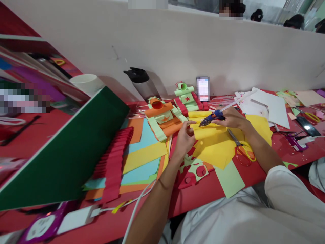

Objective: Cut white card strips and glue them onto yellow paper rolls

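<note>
Some yellow paper (214, 147) curls in smooth rolls; my right hand (230, 117) clamps a glue gun (212, 118), my left hand (186, 137) bends alongside, whether pinching I cannot tell.

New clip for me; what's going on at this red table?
A person is doing papercraft. The right hand holds a glue gun, its nozzle pointed down at folded yellow paper; whether glue is flowing can't be told. The left hand is at the paper's left edge, its exact grip unclear. Scissors lie on the yellow paper, near the right forearm. Behind the left hand stand two paper models, one orange and green, one green and red.
</note>
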The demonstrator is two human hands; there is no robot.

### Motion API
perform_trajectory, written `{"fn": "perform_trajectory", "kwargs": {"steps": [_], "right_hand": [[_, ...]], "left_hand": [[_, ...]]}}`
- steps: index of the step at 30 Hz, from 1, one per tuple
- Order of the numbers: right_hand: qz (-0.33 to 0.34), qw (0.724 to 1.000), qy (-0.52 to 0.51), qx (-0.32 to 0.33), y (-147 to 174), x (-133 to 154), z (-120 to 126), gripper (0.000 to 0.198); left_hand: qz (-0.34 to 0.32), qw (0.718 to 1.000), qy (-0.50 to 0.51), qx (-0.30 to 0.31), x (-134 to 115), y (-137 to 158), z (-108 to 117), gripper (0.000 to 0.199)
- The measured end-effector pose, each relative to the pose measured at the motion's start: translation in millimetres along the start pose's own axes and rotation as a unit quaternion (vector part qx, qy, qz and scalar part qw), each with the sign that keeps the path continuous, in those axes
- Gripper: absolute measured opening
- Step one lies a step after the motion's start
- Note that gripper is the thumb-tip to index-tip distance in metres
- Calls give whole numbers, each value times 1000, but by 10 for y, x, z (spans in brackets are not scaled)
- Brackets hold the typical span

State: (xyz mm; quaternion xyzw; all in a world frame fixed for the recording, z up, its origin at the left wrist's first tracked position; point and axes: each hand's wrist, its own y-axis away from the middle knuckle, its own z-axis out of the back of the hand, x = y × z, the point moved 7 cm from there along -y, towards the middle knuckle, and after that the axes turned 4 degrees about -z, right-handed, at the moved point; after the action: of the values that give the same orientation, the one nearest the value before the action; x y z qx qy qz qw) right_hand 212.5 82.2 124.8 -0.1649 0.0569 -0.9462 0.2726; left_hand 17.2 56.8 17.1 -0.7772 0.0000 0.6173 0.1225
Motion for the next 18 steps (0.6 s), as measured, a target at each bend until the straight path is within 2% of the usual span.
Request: {"fn": "perform_trajectory", "kwargs": {"steps": [7,11,14,18], "right_hand": [[0,999,-42,-8,69,-192,248,42],[1,989,-148,-30,115,-383,350,43],[-17,973,-229,-16,119,-562,296,49],[-58,958,-273,61,142,-754,127,65]], "left_hand": [[3,1000,-10,-3,-81,-17,47,64],[-4,1000,-3,-9,-92,-34,69,65],[-4,1000,2,-11,-77,-44,90,64],[4,999,-16,-30,-54,-41,153,63]]}}
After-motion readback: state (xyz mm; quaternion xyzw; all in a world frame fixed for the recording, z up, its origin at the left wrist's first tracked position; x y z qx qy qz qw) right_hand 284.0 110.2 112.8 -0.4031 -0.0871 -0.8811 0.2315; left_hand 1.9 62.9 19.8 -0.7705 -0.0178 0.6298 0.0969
